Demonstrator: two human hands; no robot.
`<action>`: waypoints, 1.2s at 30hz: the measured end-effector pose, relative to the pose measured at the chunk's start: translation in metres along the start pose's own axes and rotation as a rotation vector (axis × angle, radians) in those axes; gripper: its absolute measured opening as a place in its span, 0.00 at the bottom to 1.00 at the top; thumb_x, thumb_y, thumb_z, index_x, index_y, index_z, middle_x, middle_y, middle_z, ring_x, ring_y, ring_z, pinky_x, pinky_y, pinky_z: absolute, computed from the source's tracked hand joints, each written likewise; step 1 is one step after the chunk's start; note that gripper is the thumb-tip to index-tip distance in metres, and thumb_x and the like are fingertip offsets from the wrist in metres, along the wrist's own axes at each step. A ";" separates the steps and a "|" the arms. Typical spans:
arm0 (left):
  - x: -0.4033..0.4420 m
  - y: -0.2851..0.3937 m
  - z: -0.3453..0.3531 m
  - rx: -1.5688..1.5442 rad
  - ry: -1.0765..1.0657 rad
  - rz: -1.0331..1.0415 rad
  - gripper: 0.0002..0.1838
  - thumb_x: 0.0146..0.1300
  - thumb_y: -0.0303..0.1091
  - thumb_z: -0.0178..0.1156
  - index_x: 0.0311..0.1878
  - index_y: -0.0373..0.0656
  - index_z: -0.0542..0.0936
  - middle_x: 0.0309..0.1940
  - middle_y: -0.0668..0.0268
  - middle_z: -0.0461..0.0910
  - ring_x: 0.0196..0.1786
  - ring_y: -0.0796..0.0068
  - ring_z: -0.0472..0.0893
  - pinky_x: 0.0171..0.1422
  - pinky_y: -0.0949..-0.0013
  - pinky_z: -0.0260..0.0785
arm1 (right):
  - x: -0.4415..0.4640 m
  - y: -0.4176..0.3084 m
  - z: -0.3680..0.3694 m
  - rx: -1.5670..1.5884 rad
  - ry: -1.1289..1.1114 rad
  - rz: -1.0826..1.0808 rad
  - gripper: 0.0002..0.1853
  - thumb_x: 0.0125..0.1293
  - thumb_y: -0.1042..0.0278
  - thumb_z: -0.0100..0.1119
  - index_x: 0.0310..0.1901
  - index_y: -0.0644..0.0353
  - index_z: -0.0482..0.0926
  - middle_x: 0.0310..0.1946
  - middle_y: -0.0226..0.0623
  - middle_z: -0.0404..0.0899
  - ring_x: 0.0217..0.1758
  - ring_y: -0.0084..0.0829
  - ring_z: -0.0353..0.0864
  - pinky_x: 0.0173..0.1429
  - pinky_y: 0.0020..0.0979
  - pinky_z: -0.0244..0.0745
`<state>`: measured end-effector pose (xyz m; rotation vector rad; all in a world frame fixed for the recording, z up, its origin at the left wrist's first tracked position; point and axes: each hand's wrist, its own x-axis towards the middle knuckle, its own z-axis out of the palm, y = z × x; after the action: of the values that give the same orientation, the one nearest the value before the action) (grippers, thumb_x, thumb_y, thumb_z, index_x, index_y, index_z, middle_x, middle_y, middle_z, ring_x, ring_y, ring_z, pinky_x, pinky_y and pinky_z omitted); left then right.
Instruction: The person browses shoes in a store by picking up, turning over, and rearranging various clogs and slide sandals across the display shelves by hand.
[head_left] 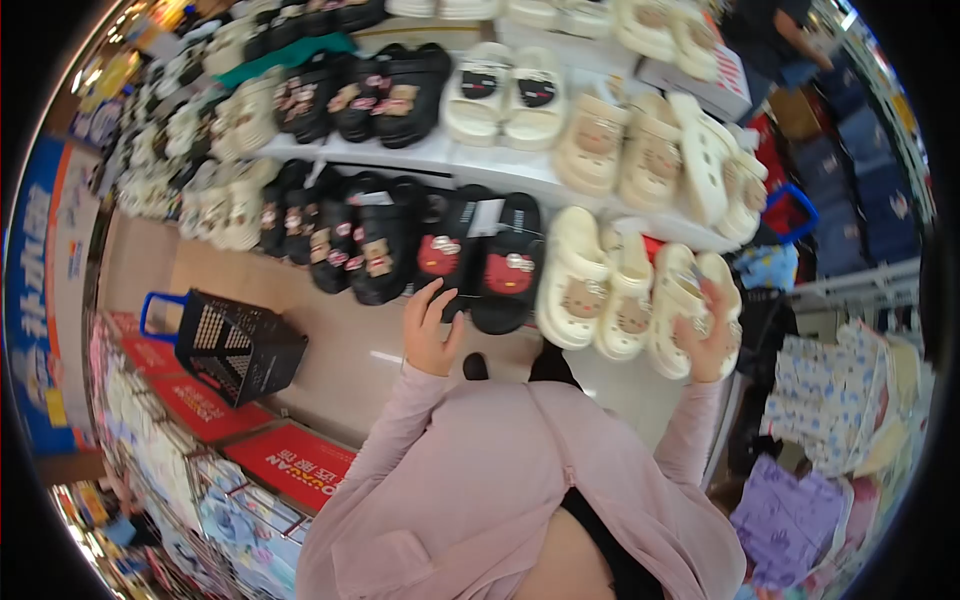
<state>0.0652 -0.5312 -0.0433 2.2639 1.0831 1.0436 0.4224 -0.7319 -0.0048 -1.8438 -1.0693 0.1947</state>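
Observation:
My left hand (432, 328) has its fingers spread at the front edge of the lower shelf, nearest to black slides (510, 270) with red cat-face patches; nothing shows in it. On the right, my right hand (704, 335) is over cream clogs (670, 300), its fingers apart; whether it touches them I cannot tell. Between the hands sits another pair of cream clogs (575, 285) with cat faces. Black clogs (382, 245) with bear charms are left of the slides. White slides (535, 95) with black patches stand on the shelf above.
A black basket (240, 345) with a blue handle is on the floor at left, beside red signs (290, 462) and a clothes rack. Folded patterned fabrics (825, 385) lie at right. Another person's arm (800, 40) shows at the upper right.

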 end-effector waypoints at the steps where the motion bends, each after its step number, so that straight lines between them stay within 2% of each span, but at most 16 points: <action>1: -0.011 -0.017 -0.003 0.037 0.033 -0.059 0.26 0.53 0.30 0.64 0.57 0.40 0.74 0.61 0.52 0.68 0.62 0.50 0.67 0.66 0.55 0.57 | -0.005 -0.028 0.040 -0.106 -0.081 -0.051 0.38 0.48 0.62 0.70 0.61 0.65 0.65 0.57 0.44 0.70 0.61 0.40 0.69 0.63 0.37 0.61; 2: -0.017 -0.030 -0.005 0.051 0.064 -0.065 0.26 0.53 0.30 0.64 0.57 0.40 0.74 0.61 0.52 0.68 0.62 0.50 0.67 0.66 0.55 0.57 | -0.010 -0.054 0.080 -0.115 -0.136 -0.208 0.40 0.46 0.59 0.73 0.61 0.65 0.66 0.56 0.45 0.71 0.60 0.42 0.70 0.64 0.39 0.61; 3: -0.021 -0.042 -0.007 0.103 0.181 -0.225 0.33 0.53 0.35 0.65 0.62 0.38 0.66 0.65 0.48 0.60 0.66 0.48 0.62 0.69 0.55 0.53 | -0.020 -0.057 0.119 -0.126 -0.246 -0.268 0.42 0.45 0.55 0.73 0.61 0.64 0.66 0.59 0.48 0.69 0.63 0.47 0.66 0.66 0.42 0.58; 4: -0.023 -0.055 -0.006 0.149 0.298 -0.384 0.41 0.54 0.39 0.67 0.68 0.36 0.59 0.69 0.44 0.52 0.70 0.46 0.56 0.72 0.55 0.48 | -0.027 -0.088 0.149 -0.321 -0.324 -0.377 0.48 0.43 0.51 0.73 0.66 0.60 0.61 0.64 0.50 0.62 0.69 0.49 0.59 0.68 0.48 0.54; 5: -0.024 -0.075 0.000 0.156 0.325 -0.388 0.41 0.54 0.39 0.67 0.68 0.36 0.59 0.69 0.44 0.52 0.70 0.46 0.56 0.72 0.55 0.48 | -0.036 -0.096 0.182 -0.356 -0.401 -0.412 0.55 0.39 0.47 0.74 0.70 0.53 0.56 0.70 0.49 0.52 0.73 0.50 0.49 0.69 0.57 0.48; 7: -0.021 -0.122 0.007 0.017 0.423 -0.708 0.58 0.52 0.51 0.68 0.71 0.29 0.42 0.71 0.38 0.38 0.74 0.43 0.41 0.76 0.53 0.35 | -0.043 -0.133 0.222 -0.510 -0.444 -0.400 0.60 0.33 0.47 0.76 0.71 0.48 0.53 0.72 0.49 0.46 0.75 0.52 0.42 0.69 0.62 0.43; 8: -0.014 -0.138 0.004 -0.065 0.454 -0.721 0.63 0.51 0.57 0.67 0.69 0.23 0.36 0.71 0.35 0.35 0.75 0.43 0.36 0.77 0.53 0.31 | -0.045 -0.138 0.239 -0.587 -0.457 -0.391 0.64 0.28 0.47 0.78 0.71 0.46 0.53 0.73 0.50 0.42 0.76 0.55 0.38 0.70 0.63 0.37; 11: 0.015 -0.168 0.005 -0.167 0.626 -0.738 0.65 0.52 0.60 0.65 0.68 0.22 0.33 0.70 0.35 0.31 0.75 0.44 0.34 0.77 0.53 0.29 | -0.049 -0.138 0.273 -0.786 -0.471 -0.319 0.65 0.25 0.45 0.79 0.71 0.41 0.53 0.73 0.50 0.40 0.76 0.56 0.35 0.69 0.66 0.31; 13: 0.023 -0.178 0.009 -0.051 0.666 -0.782 0.65 0.52 0.62 0.63 0.69 0.22 0.33 0.70 0.34 0.32 0.75 0.43 0.35 0.77 0.52 0.30 | -0.050 -0.122 0.287 -0.713 -0.344 -0.342 0.63 0.29 0.44 0.78 0.71 0.39 0.53 0.74 0.49 0.39 0.76 0.56 0.34 0.68 0.68 0.25; 20: 0.023 -0.152 -0.010 -0.232 0.595 -0.780 0.66 0.52 0.60 0.65 0.68 0.25 0.28 0.70 0.36 0.27 0.74 0.41 0.33 0.76 0.52 0.36 | -0.054 -0.133 0.290 -0.836 -0.382 -0.298 0.60 0.33 0.40 0.75 0.71 0.43 0.54 0.73 0.42 0.44 0.76 0.54 0.31 0.70 0.65 0.22; 24: 0.005 -0.169 -0.030 -0.335 0.468 -0.783 0.61 0.55 0.57 0.63 0.71 0.30 0.32 0.71 0.34 0.30 0.75 0.42 0.33 0.77 0.54 0.32 | -0.053 -0.159 0.288 -0.804 -0.423 -0.253 0.63 0.30 0.45 0.78 0.71 0.46 0.52 0.73 0.54 0.39 0.75 0.61 0.30 0.69 0.64 0.25; 26: -0.010 -0.185 -0.055 -0.294 0.557 -0.669 0.55 0.59 0.53 0.61 0.71 0.30 0.35 0.71 0.35 0.31 0.75 0.43 0.34 0.77 0.56 0.29 | -0.053 -0.185 0.299 -0.647 -0.356 -0.458 0.54 0.39 0.50 0.74 0.70 0.51 0.56 0.72 0.54 0.41 0.75 0.60 0.33 0.68 0.62 0.31; 28: -0.020 -0.214 -0.079 -0.348 0.686 -0.711 0.50 0.62 0.50 0.58 0.72 0.30 0.39 0.73 0.42 0.34 0.76 0.50 0.36 0.77 0.59 0.31 | -0.050 -0.215 0.326 -0.440 -0.359 -0.704 0.45 0.46 0.53 0.69 0.66 0.56 0.61 0.70 0.53 0.49 0.75 0.58 0.39 0.68 0.54 0.39; 29: -0.022 -0.224 -0.093 -0.420 0.766 -0.766 0.48 0.64 0.49 0.57 0.72 0.30 0.41 0.73 0.44 0.37 0.77 0.53 0.37 0.77 0.61 0.31 | -0.050 -0.234 0.346 -0.408 -0.404 -0.748 0.43 0.47 0.53 0.68 0.66 0.57 0.62 0.69 0.53 0.52 0.74 0.56 0.42 0.68 0.51 0.40; 32: -0.028 -0.270 -0.133 -0.350 0.832 -0.850 0.45 0.65 0.49 0.55 0.72 0.31 0.44 0.73 0.46 0.42 0.76 0.56 0.42 0.77 0.62 0.34 | -0.048 -0.268 0.417 -0.277 -0.602 -0.807 0.42 0.49 0.55 0.67 0.66 0.53 0.62 0.71 0.52 0.47 0.75 0.53 0.42 0.68 0.51 0.41; 36: -0.013 -0.310 -0.194 -0.286 0.860 -0.776 0.44 0.65 0.50 0.55 0.72 0.31 0.46 0.73 0.46 0.45 0.76 0.56 0.45 0.77 0.61 0.37 | -0.045 -0.314 0.493 -0.095 -0.685 -0.889 0.42 0.48 0.57 0.67 0.67 0.50 0.61 0.70 0.53 0.48 0.75 0.53 0.43 0.67 0.51 0.44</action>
<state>-0.2384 -0.3430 -0.1237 0.9492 1.7704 1.6659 -0.0556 -0.3936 -0.0281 -1.2176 -2.2946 0.2457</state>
